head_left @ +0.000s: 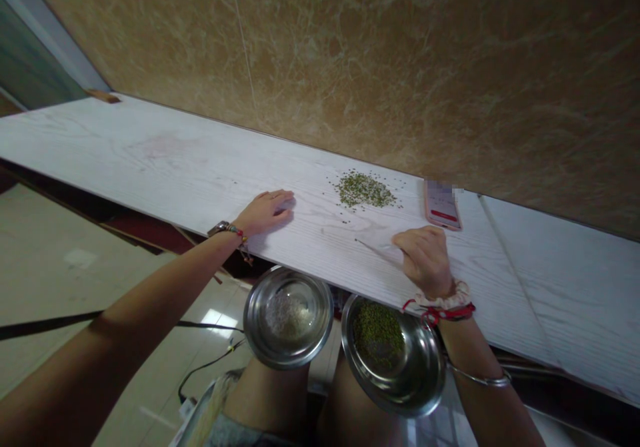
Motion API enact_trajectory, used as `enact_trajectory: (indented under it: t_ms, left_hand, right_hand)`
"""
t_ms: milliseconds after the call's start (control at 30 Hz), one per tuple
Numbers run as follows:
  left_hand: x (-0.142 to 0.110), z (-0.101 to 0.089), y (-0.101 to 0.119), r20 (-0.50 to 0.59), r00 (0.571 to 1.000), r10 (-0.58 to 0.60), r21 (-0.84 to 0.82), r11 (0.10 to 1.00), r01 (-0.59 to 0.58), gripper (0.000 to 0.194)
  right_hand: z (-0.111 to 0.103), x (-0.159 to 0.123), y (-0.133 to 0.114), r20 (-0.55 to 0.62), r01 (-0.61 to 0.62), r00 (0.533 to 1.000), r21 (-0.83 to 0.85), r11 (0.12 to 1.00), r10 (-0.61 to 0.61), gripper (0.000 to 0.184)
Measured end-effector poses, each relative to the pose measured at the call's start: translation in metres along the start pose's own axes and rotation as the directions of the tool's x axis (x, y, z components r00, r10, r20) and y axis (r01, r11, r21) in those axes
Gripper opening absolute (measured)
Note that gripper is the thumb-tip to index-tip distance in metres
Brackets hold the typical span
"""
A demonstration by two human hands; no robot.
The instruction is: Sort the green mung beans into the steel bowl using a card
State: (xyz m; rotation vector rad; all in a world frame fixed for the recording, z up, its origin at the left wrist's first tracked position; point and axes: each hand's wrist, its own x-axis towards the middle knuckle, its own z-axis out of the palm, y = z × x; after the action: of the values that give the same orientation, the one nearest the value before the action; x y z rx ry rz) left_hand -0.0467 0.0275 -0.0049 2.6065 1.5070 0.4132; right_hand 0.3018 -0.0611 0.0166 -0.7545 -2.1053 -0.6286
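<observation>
My left hand (pixel 265 211) lies flat, fingers stretched out, on the white wooden board (pixel 165 160), left of a small heap of green beans (pixel 364 190). My right hand (pixel 424 255) rests on the board below the heap, fingers pinched on thin tweezers (pixel 376 250) whose tip points left. Two steel bowls sit on my lap under the board's edge: the left bowl (pixel 288 317) holds whitish grains, the right bowl (pixel 394 356) holds green beans.
A phone (pixel 442 205) with a red-and-white screen lies on the board right of the heap, against the brown marbled wall (pixel 380 60). Tiled floor with a black cable (pixel 200 370) lies below on the left.
</observation>
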Motion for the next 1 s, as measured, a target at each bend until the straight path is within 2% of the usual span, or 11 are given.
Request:
enact_trajectory:
  t_ms: [200,600,800,1000]
  left_hand:
    - [0.0,-0.0001,0.0,-0.009,1.0,0.003,-0.006,1.0,-0.003,0.049]
    - [0.0,0.0005,0.0002,-0.011,1.0,0.003,0.002,1.0,-0.003,0.049]
    - [-0.0001,0.0018,-0.002,-0.021,1.0,0.01,-0.004,1.0,-0.01,0.049]
    - [0.0,0.0023,-0.0031,-0.03,0.999,0.026,-0.011,1.0,-0.026,0.048]
  right_hand:
    - [0.0002,-0.0022,0.0011,-0.034,-0.013,0.999,0.007,1.0,0.014,0.035]
    - [0.0027,-0.0023,0.0,0.021,0.017,1.0,0.015,1.0,-0.018,0.035]
    - [0.0046,-0.0053,0.0012,-0.063,-0.06,0.996,-0.001,0.998,0.06,0.037]
    - [0.0079,-0.0036,-0.0008,0.052,0.005,0.999,0.026,1.0,-0.007,0.038]
